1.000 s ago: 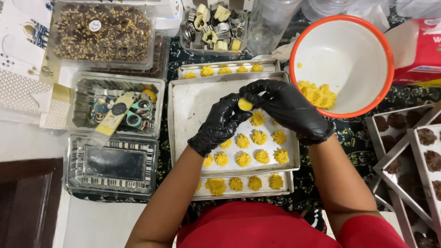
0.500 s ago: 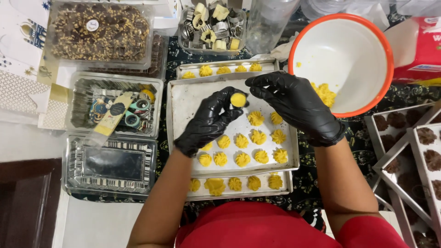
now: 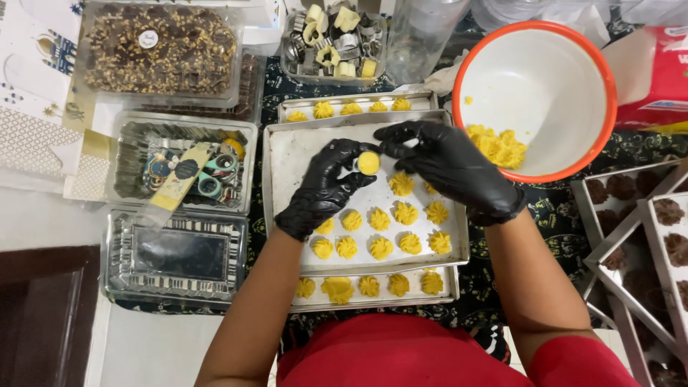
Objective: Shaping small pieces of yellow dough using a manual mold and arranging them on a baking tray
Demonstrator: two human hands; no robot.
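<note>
Both my hands wear black gloves and meet over a metal baking tray (image 3: 287,158). My left hand (image 3: 322,190) grips a small round cutter filled with yellow dough (image 3: 368,163). My right hand (image 3: 448,168) curls beside it, fingertips touching the cutter's top, holding nothing that I can see. Several yellow rosette cookies (image 3: 380,222) lie in rows on the tray's near right part, under my hands. The tray's far left part is bare.
A white bowl with an orange rim (image 3: 609,107) holds yellow dough pieces at right. More trays of yellow cookies (image 3: 373,287) lie under and beyond the top tray. Clear boxes (image 3: 179,254), a tub of metal cutters (image 3: 333,36) and trays of brown cookies (image 3: 666,215) surround them.
My hands have lifted from the cookie rows toward the tray's far part. The dough-filled cutter now faces up in my left hand, and my right hand has opened slightly beside it.
</note>
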